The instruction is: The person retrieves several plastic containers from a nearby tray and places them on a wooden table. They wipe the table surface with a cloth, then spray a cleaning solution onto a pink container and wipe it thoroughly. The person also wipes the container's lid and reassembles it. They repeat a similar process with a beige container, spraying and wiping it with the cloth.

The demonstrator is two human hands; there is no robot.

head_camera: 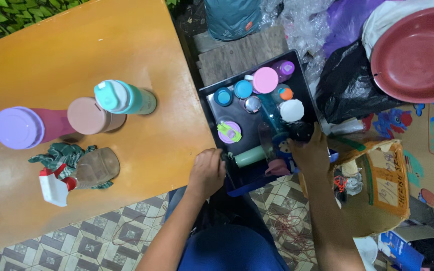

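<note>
The dark crate (208, 95) of bottles sits between and just beyond both hands; the left hand (207, 173) curls around its near-left rim, fingers closed on the edge; the right hand (311, 150) grips the near-right side, beside a black-capped bottle (301, 131). Inside the crate stand bottles with blue, pink, white and purple lids, and a pale green bottle (250, 156) lies on its side between the hands. Left of the left hand, on the orange table (76, 50), stand three bottles and a spray bottle (79, 175) on a green cloth (61, 153).
</note>
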